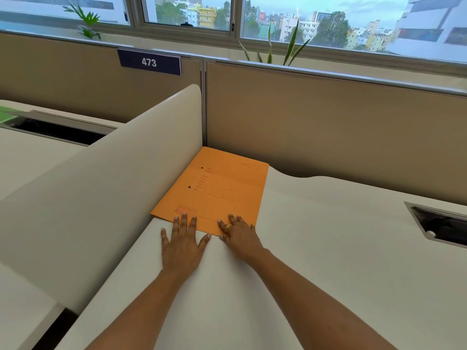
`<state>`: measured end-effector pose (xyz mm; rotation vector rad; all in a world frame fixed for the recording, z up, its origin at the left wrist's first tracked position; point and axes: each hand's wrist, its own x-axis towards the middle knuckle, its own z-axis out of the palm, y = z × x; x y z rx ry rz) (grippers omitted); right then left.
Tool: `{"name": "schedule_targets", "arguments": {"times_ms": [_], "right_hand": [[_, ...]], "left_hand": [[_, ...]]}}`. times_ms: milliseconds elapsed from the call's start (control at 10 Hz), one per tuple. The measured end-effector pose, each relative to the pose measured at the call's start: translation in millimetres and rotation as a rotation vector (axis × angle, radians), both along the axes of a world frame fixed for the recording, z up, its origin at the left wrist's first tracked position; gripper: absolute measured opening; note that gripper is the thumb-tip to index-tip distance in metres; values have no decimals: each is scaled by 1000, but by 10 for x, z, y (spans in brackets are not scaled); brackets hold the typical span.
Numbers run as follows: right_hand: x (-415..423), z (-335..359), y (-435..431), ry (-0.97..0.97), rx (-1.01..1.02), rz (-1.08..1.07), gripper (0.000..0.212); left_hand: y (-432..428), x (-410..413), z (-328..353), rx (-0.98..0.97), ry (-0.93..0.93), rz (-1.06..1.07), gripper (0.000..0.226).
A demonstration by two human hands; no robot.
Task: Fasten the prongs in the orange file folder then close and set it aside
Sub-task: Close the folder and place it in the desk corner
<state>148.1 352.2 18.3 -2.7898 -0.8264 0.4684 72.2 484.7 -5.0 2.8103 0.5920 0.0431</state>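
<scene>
Orange file folder (214,190) lies closed on desk (328,248), long axis running away into the partition corner; left hand (183,245) and right hand (238,233) flat, fingers spread, fingertips resting on its near edge.

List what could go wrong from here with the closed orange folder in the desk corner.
1. The orange folder sits tight against the side divider; a further push could buckle its edge.
2. The left hand and right hand lie flat on its near edge; withdrawing carelessly could drag it out of the corner.
</scene>
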Motion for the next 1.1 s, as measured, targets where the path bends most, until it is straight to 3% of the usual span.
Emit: {"name": "schedule_targets", "arguments": {"times_ms": [700, 1100], "right_hand": [[255, -31, 39, 13, 0, -44, 49], [-491, -216, -75, -94, 139, -94, 51]], "left_hand": [[37, 237, -51, 30, -11, -3, 67], [-102, -140, -1, 42, 9, 37, 66]]}}
